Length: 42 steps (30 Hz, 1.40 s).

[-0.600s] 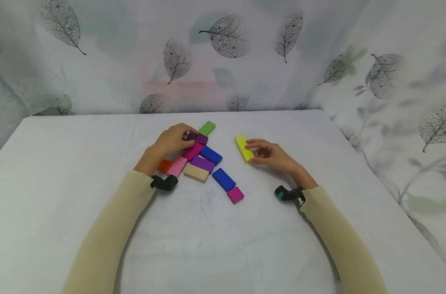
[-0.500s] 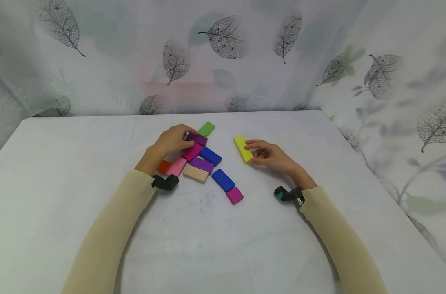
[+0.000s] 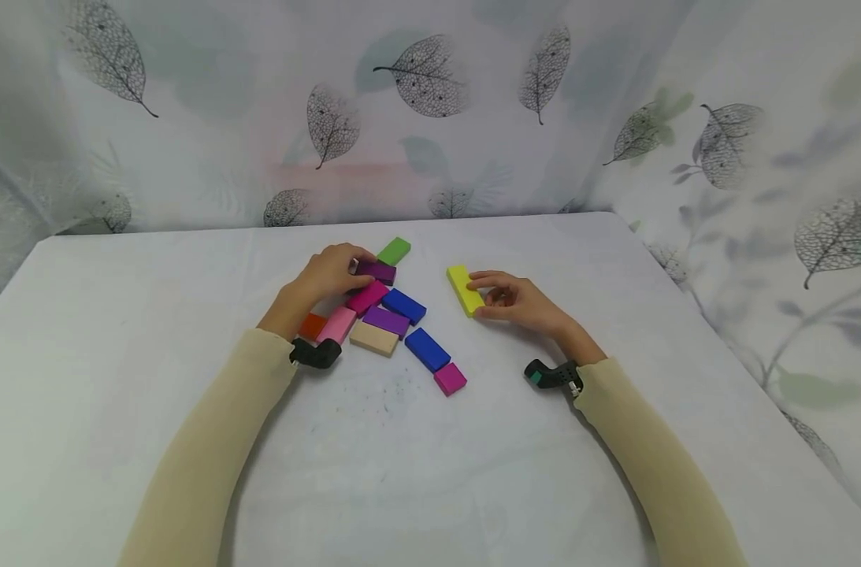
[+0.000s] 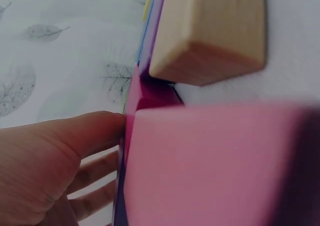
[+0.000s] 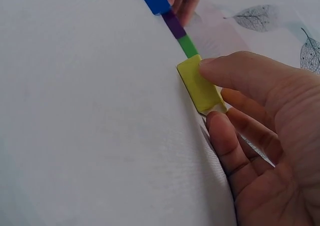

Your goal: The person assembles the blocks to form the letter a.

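Head view: right hand (image 3: 521,304) pinches the yellow block (image 3: 462,286), long axis slanting left toward the far edge of the worktop (image 3: 430,480); left hand (image 3: 325,272) grips a dark-purple block (image 3: 379,272).

The right hand (image 5: 295,128) holds a yellow block (image 5: 200,85), a green block (image 5: 188,47) showing beyond it.

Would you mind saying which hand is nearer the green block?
Left: the left hand is close beside the green block; the right hand is farther off, at the yellow block.
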{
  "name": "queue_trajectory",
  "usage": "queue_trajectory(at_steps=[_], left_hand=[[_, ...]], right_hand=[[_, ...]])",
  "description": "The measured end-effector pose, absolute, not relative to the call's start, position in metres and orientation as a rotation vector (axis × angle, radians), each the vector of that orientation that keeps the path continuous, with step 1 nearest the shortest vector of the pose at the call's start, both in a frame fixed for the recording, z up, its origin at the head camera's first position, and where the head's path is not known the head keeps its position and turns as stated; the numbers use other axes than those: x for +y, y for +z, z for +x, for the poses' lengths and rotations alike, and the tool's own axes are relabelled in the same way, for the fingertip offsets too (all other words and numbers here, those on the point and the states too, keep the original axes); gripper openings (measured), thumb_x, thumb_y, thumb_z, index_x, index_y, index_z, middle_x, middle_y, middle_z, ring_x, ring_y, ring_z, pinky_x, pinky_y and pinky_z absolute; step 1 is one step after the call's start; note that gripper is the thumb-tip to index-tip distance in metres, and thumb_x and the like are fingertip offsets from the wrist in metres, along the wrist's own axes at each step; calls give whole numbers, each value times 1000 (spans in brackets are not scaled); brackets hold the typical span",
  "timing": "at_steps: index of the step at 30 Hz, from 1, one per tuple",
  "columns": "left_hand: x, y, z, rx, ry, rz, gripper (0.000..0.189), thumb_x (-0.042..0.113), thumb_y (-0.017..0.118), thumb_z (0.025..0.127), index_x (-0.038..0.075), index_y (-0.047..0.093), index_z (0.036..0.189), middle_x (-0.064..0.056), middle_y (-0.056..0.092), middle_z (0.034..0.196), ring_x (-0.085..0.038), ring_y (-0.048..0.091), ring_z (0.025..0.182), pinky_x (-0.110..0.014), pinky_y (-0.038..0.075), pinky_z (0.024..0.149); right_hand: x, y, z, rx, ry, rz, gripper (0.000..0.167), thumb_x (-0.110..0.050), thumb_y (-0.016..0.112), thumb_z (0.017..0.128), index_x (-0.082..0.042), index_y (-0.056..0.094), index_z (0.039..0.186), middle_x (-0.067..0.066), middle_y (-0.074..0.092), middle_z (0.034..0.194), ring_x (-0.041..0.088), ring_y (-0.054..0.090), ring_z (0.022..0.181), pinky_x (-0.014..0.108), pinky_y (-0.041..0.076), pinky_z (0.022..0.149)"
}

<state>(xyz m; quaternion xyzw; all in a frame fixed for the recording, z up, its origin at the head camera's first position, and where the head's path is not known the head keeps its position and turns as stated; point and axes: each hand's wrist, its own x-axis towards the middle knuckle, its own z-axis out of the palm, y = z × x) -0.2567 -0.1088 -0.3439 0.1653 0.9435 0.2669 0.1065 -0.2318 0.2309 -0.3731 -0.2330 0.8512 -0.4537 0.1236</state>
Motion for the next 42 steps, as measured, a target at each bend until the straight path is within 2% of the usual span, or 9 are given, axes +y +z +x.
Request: queue_trajectory(at_steps=[5,12,26,33,42], left_hand=[[-110,-346,-257,2796,752,545,44,22,60,97,4,53,136,-20,53,135,-36,48,123,-58,33,104],[-111,-347,-256,2821,740,594,43,23,59,98,1,53,134,-21,51,135,-35,47,125,-59,33,106],[-109,-353,-255,2856,849,612,46,27,61,97,4,50,136,-17,51,133,-32,52,120,-53,35,106],[-101,-351,-251,2866,910,637,46,28,62,96,5,52,135,-15,51,132,-30,55,118,-47,43,103],[-92,-348,-248,2893,866,699,47,31,62,96,5,54,134,-15,54,130,-29,56,116,-46,45,101]], right_hand=[[229,-373,-231,2513,-1326,-643,43,-10,73,88,-3,61,128,10,47,146,21,54,94,18,45,77],[227,-375,-230,2532,-1336,-554,41,-13,72,88,-7,63,128,6,49,145,21,55,96,20,44,77],[226,-375,-229,2532,-1358,-556,42,-13,73,88,-6,63,128,8,50,144,22,55,95,20,45,75],[225,-375,-228,2559,-1363,-547,41,-12,73,88,-4,63,127,10,50,143,23,54,94,20,43,74],[226,-379,-229,2584,-1351,-581,41,-13,73,88,-4,63,127,10,51,142,19,54,91,20,44,74]])
